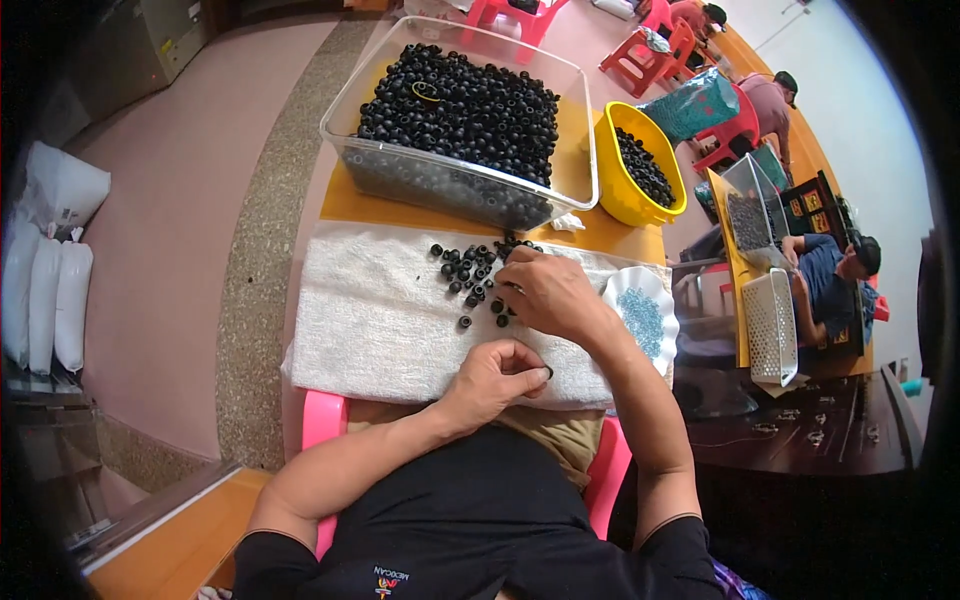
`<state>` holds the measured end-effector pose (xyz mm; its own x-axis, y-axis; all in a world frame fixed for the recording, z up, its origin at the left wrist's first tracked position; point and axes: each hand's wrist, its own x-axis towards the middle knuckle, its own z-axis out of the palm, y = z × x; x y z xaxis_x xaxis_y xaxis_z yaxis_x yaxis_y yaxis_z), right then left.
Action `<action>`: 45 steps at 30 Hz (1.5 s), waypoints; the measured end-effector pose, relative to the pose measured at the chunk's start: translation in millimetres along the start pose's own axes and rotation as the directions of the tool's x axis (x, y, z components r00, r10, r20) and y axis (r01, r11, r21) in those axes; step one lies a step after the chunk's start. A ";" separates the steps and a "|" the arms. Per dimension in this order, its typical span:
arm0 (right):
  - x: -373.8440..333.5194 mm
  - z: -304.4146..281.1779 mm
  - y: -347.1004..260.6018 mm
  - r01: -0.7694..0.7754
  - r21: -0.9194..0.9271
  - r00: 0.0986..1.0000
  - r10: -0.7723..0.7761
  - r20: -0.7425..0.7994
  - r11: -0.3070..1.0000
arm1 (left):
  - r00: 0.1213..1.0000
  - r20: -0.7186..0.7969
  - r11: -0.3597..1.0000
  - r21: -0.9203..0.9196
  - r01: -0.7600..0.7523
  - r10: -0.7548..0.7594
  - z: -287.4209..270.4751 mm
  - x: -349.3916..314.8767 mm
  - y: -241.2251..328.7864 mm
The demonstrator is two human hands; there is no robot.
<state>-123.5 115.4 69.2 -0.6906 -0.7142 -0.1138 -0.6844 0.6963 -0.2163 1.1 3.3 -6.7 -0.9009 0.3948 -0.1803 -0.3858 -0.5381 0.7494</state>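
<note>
My left hand [488, 382] is closed in front of my lap at the near edge of the white towel [360, 340]. Between its thumb and forefinger it pinches a small black ring-like piece [548, 372], mostly covered by the fingertips. Farther up the towel, my right hand [552, 290] reaches down with curled fingers into a loose scatter of small round black pieces with holes [468, 265]. What its fingertips hold, if anything, is hidden. Beside my right wrist lies a white scalloped dish [668, 345] of tiny light-blue bits [638, 318].
Behind the towel stands a big clear plastic bin [335, 130] heaped with the same black pieces, a yellow ring on top. Right of it is a yellow tub [630, 205], partly filled. A person [835, 270] sits at another table with a white perforated basket [770, 325]. White sacks [60, 290] stand left.
</note>
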 end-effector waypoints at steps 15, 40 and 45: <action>7.9 25.7 -1.9 0.036 -0.035 0.994 -0.039 -0.097 0.999 | 1.000 0.020 1.000 0.002 -0.001 0.001 -1.5 2.1 -3.4; -117.2 43.5 20.5 -0.066 0.978 0.937 0.350 -0.007 0.196 | 0.999 -0.035 0.999 -0.031 -0.009 0.007 4.5 -1.8 3.7; -115.6 50.3 2.7 0.018 0.946 0.925 0.355 -0.139 0.322 | 1.000 0.009 0.999 0.050 0.015 -0.016 2.0 -1.9 1.5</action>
<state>-33.8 196.2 33.0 -0.9138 -0.4034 -0.0473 -0.0122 0.1435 -0.9896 2.7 3.2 -3.9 -0.8929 0.4099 -0.1863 -0.3891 -0.4943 0.7773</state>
